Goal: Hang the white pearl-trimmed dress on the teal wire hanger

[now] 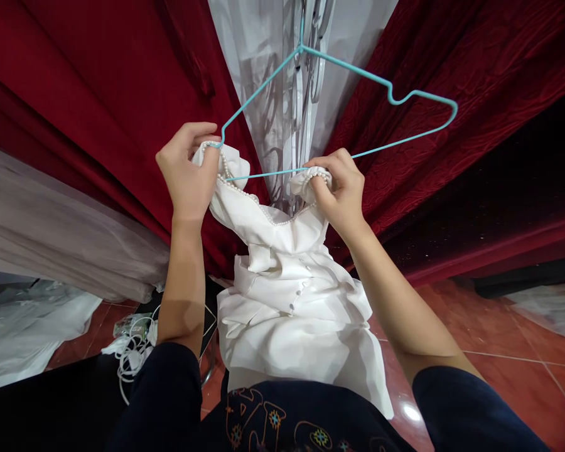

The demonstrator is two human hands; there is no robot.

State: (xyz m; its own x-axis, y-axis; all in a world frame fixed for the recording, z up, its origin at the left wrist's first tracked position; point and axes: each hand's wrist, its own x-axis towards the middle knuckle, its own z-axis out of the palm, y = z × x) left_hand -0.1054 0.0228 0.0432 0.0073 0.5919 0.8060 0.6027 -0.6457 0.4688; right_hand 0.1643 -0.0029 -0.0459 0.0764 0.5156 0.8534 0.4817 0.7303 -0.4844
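A white dress [292, 301] with pearl beading along its neckline hangs in front of my body. My left hand [191, 166] grips its left strap, which lies over the left end of a light blue wire hanger [261, 91]. With my right hand [339, 188] I pinch the other gathered strap, beside the hanger's bottom bar. The hanger's right end, with its notch, sticks out bare beyond my right hand. Above, the hanger's neck rises in front of a white metal frame [297, 113].
Dark red curtains [122, 94] hang on both sides of a white cloth [254, 81]. White cables [134, 358] lie in a tangle at lower left, near a black surface [42, 402]. Pale tulle [32, 326] spreads at far left, above red floor tiles [489, 320].
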